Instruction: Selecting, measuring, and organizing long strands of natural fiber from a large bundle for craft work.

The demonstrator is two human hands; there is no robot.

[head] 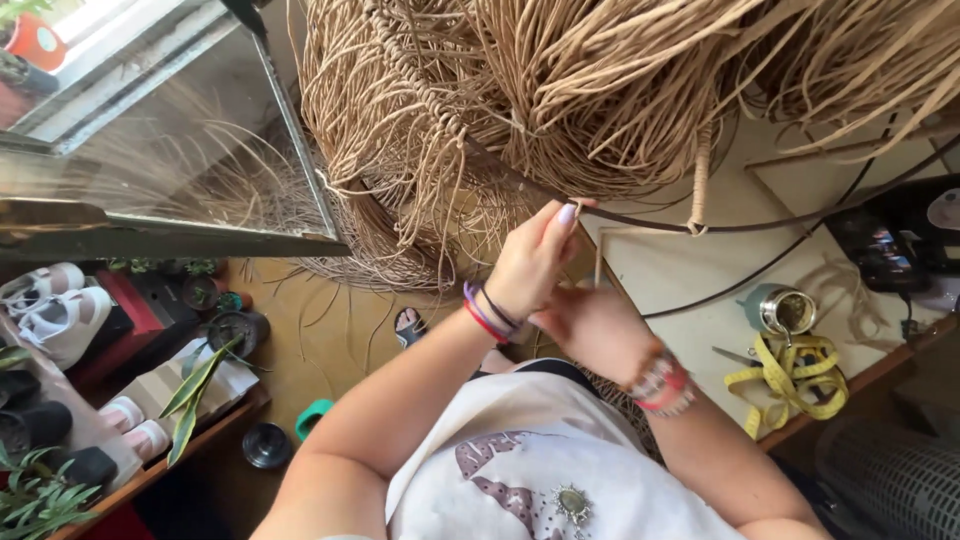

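Observation:
A big macramé piece of beige cords [560,90] hangs over a thin dark metal hoop [690,229]. My left hand [533,262], with coloured bracelets on the wrist, is raised to the hoop and pinches a beige cord against it at the fingertips. Just below and behind it is my right hand [592,328], wearing a beaded bracelet; its fingers are hidden by the left hand. A single beige strand [598,258] runs down from the hoop toward my right hand.
A pale table [690,275] on the right holds a yellow tape measure [790,378], a small metal tin [781,310], scissors [737,355] and a dark phone [880,252]. A glass pane [170,150] stands at the left. Below it are shoes [55,310] and potted plants [235,330].

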